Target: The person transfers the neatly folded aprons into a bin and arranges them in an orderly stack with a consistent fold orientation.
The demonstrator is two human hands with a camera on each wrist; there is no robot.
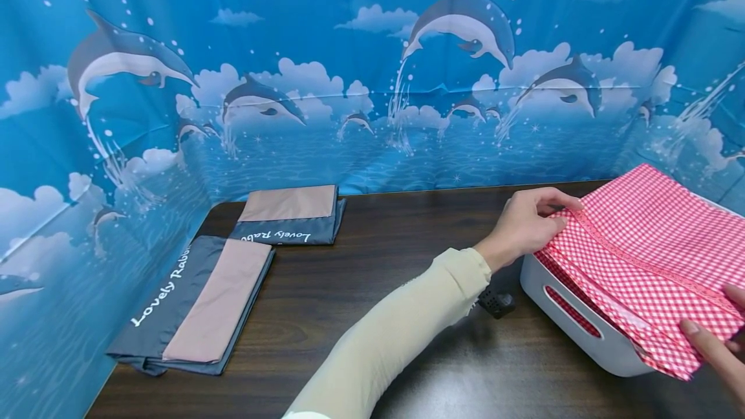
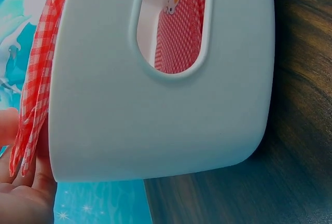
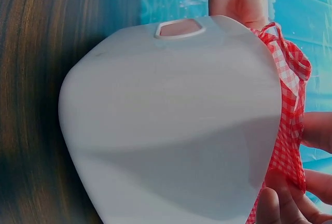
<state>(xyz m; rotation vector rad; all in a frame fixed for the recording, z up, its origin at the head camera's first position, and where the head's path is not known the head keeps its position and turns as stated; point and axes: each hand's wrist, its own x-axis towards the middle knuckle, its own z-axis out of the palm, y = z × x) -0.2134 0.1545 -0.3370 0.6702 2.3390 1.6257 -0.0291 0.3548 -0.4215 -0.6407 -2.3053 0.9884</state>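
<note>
A folded red-and-white gingham cloth (image 1: 658, 238) with a trim band lies over the top of a pale grey plastic basket (image 1: 582, 328). My left hand (image 1: 526, 222) pinches its far left corner, the thumb below and the fingers above. At the near right edge, my right hand (image 1: 718, 348) holds the cloth, partly cut off by the frame. In the left wrist view, more gingham fabric (image 2: 179, 42) shows inside through the handle slot. The right wrist view has the cloth edge (image 3: 290, 146) between my right thumb and fingers, beside the basket wall (image 3: 171, 105).
Two folded dark blue and pink cloths lie on the left of the dark wooden table (image 1: 372, 264): one nearer (image 1: 200, 302), one at the back edge (image 1: 291, 204). A small black object (image 1: 496, 302) shows by my left forearm. A dolphin-print curtain (image 1: 349, 83) hangs behind.
</note>
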